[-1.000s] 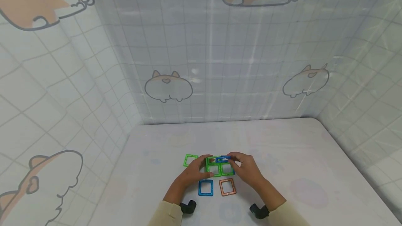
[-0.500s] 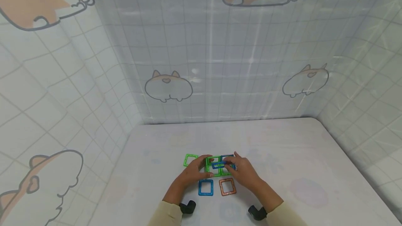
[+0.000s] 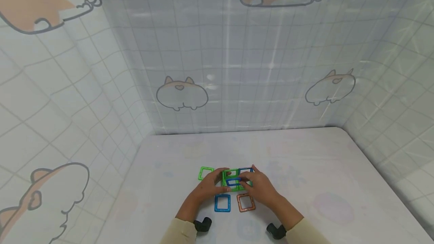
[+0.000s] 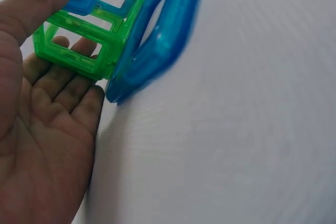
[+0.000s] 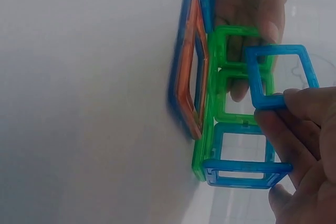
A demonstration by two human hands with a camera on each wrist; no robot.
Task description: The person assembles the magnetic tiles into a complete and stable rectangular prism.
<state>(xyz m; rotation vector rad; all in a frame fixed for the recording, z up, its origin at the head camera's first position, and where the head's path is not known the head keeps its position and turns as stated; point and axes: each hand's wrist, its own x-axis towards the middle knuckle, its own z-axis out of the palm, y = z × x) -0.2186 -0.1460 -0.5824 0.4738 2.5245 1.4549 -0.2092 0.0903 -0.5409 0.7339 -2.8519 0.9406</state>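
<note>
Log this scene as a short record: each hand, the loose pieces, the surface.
Left hand: grips the green-and-blue structure
Right hand: pinches a blue square frame
Pinched frame touching structure: cannot tell
Loose, nearer the person: light-blue frame, orange frame
Loose, beyond the left hand: green frame
Surface: whitish table

The left hand (image 4: 50, 124) holds a green frame (image 4: 71, 62), fingertips behind it; a blue frame (image 4: 168, 40) lies nearby on the tabletop (image 4: 236, 145).
</note>
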